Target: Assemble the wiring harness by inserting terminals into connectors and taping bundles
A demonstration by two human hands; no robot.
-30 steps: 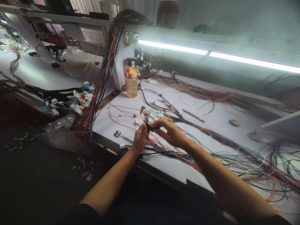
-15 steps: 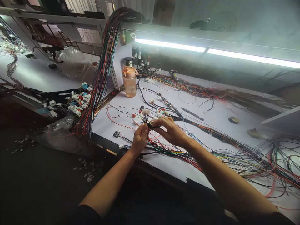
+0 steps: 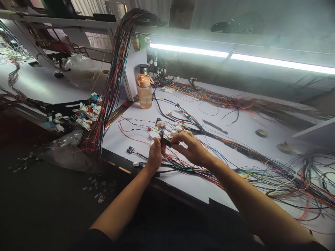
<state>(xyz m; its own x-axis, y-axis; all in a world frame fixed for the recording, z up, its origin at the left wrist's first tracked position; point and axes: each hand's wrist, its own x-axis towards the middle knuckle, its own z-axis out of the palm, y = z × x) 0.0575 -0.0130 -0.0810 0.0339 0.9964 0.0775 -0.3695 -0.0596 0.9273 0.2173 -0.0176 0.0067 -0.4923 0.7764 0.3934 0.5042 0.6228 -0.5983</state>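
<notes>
My left hand [image 3: 156, 155] is closed around a bunch of dark wires [image 3: 161, 132], just below the white connector [image 3: 161, 123] at their upper end. Beside it on the right, my right hand [image 3: 190, 146] pinches a small roll of black tape [image 3: 169, 140], whose edge touches the wires. The tape's far side is partly hidden by my fingers. Red, green and black wires [image 3: 183, 166] run under both hands across the white table [image 3: 183, 186].
An orange-lidded bottle [image 3: 144, 92] stands at the table's back left, near a thick hanging wire bundle [image 3: 117, 66]. A black connector [image 3: 130, 150] lies left of my hands. Long harnesses [image 3: 222, 101] cross the back, below a lit tube [image 3: 274, 64].
The white connector and its wires have shifted slightly left and stand more upright. My left thumb has moved a little left, and more black tape shows between my hands.
</notes>
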